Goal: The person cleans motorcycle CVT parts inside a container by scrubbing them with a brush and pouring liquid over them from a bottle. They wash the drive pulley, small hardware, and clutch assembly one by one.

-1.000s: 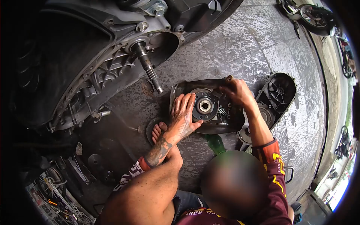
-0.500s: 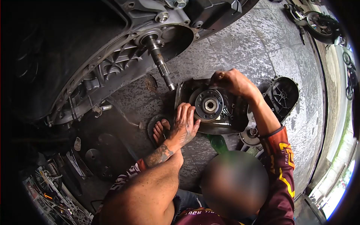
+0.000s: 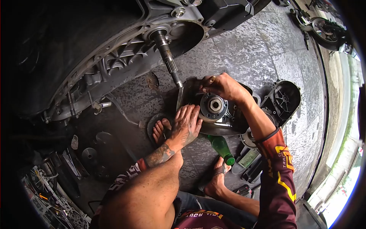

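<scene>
A round metal part point(image 3: 214, 107) with a central nut and a ring of holes sits in a dark tray point(image 3: 225, 129). My left hand point(image 3: 187, 124), tattooed at the wrist, lies on the tray's left edge beside the round part, fingers side by side; what is under them is hidden. Above the round part, my right hand point(image 3: 223, 87) is closed, with a small brownish piece point(image 3: 212, 79) showing at its fingertips. Small screws lie right of the round part, partly hidden by my right forearm. A splined shaft point(image 3: 167, 59) sticks out of the engine casing point(image 3: 126, 57) above my left hand.
A green bottle point(image 3: 220, 147) lies below the tray. To its right is a cover with a spring point(image 3: 249, 158). Another casing point(image 3: 284, 100) lies at the right. Tools and wires point(image 3: 57, 198) are at the lower left; a motorcycle point(image 3: 328, 32) stands at the upper right.
My right hand has moved left from the tray's right part to above the round part. My left hand has slid off the round part to the tray's edge. The camera view has shifted.
</scene>
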The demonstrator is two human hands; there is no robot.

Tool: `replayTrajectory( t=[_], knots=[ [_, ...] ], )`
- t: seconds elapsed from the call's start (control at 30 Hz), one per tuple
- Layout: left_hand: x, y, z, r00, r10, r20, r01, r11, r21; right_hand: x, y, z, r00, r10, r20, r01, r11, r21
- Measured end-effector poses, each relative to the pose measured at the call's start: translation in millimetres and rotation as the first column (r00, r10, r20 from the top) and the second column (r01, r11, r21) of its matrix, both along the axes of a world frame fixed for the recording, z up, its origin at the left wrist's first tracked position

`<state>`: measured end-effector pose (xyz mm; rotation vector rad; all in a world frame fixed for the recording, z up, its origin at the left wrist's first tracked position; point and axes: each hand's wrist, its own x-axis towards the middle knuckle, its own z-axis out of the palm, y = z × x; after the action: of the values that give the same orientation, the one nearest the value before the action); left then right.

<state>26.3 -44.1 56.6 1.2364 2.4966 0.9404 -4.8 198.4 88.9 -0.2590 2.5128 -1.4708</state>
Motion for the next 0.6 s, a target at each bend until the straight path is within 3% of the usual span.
replayTrajectory(
  t=[0.07, 0.17, 0.27, 0.33, 0.37, 0.4, 0.43, 0.57, 0.6],
  knots=[
    [1, 0, 0, 1.000, -0.008, -0.029, 0.008, 1.000, -0.005, 2, 6, 4, 0.999, -0.017, -0.030, 0.018, 1.000, 0.017],
    [1, -1, -2, 1.000, 0.005, 0.004, -0.005, 1.000, 0.006, 6, 29, 10, 0.998, -0.066, 0.011, 0.063, 0.979, 0.193],
    [3, -3, -4, 1.000, 0.007, -0.009, -0.007, 1.000, -0.004, 20, 49, 19, 0.951, -0.219, 0.217, 0.120, 0.911, 0.394],
    [5, -1, -8, 0.999, 0.036, -0.022, -0.036, 0.999, 0.004, 50, 51, 17, 0.910, -0.347, 0.229, 0.237, 0.885, 0.401],
    [5, 0, -10, 0.999, 0.049, -0.023, -0.049, 0.999, 0.002, 77, 50, 0, 0.877, -0.462, 0.132, 0.407, 0.861, 0.306],
    [5, 0, -12, 0.998, 0.062, -0.020, -0.062, 0.998, -0.002, 106, 44, -22, 0.833, -0.554, -0.011, 0.522, 0.778, 0.349],
    [5, 2, -8, 0.997, 0.081, 0.001, -0.081, 0.996, 0.041, 121, 20, -4, 0.777, -0.629, -0.006, 0.602, 0.740, 0.299],
    [4, 2, -8, 0.995, 0.086, 0.040, -0.089, 0.992, 0.089, 152, -19, 27, 0.725, -0.688, 0.034, 0.650, 0.700, 0.294],
    [4, 2, -11, 0.996, 0.080, 0.027, -0.082, 0.992, 0.094, 154, -21, 31, 0.781, -0.620, 0.072, 0.588, 0.769, 0.251]
  ],
)
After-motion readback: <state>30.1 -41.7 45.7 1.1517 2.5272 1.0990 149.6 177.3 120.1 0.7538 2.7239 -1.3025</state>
